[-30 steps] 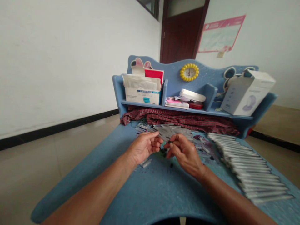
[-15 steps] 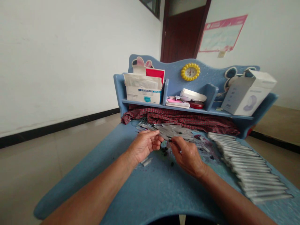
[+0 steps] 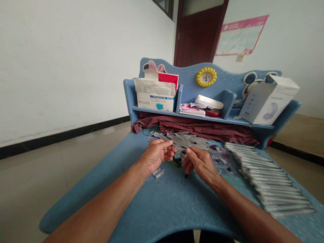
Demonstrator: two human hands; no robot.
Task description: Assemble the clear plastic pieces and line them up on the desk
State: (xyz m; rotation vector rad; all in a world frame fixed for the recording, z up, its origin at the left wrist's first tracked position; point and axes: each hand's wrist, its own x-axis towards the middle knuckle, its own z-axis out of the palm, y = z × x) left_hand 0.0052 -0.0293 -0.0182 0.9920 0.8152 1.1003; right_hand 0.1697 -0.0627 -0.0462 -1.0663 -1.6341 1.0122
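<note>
My left hand [image 3: 157, 154] is curled, its fingers pinched near a loose heap of grey tubes [image 3: 186, 141] at the middle of the blue desk [image 3: 162, 206]. What it grips is hidden by the fingers. My right hand [image 3: 199, 163] lies palm down just right of it, fingertips bent onto the desk among small black bits [image 3: 186, 176]. Two short grey pieces [image 3: 159, 173] lie below my left hand.
A long row of grey tubes [image 3: 268, 177] lies along the right side. Red plaid cloth [image 3: 199, 130] is bunched under the blue shelf [image 3: 202, 118], which carries a mask box [image 3: 155, 94], papers, and a white carton [image 3: 268, 101]. A dark door stands behind.
My right hand has dropped from a raised pinch to the desk surface, fingers now pointing down at the black bits. My left hand has barely moved.
</note>
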